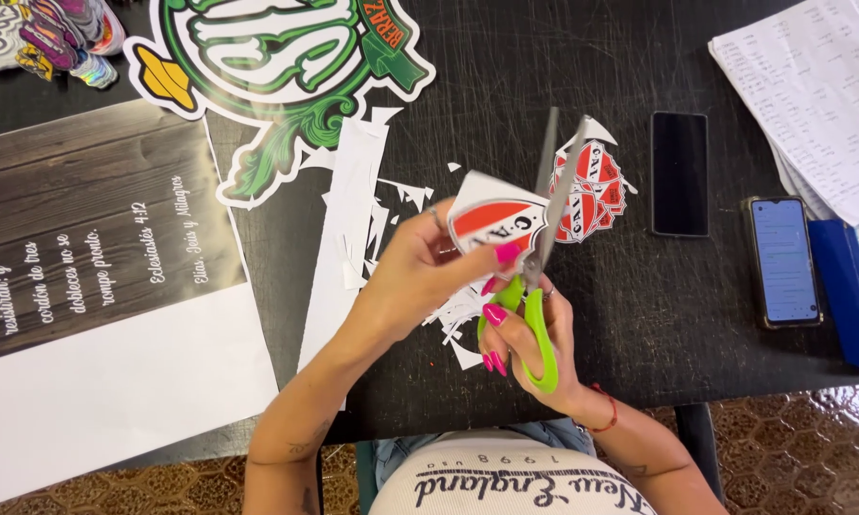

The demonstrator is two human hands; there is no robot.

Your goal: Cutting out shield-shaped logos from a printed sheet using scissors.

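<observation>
My left hand (420,272) pinches a red-and-white shield-shaped sticker cutout (491,215) above the black table (563,57). My right hand (530,348) grips green-handled scissors (544,257), fingers through the loops, with the grey blades pointing up and away alongside the sticker's right edge. Just behind the blades, a small pile of matching red-and-white shield stickers (596,195) lies on the table.
White paper offcuts (353,229) litter the table under my hands. A large green-and-white emblem print (286,57) lies far left, a dark wood-look poster (86,248) at left. Two phones (679,172) (783,259) and handwritten sheets (820,86) sit at right.
</observation>
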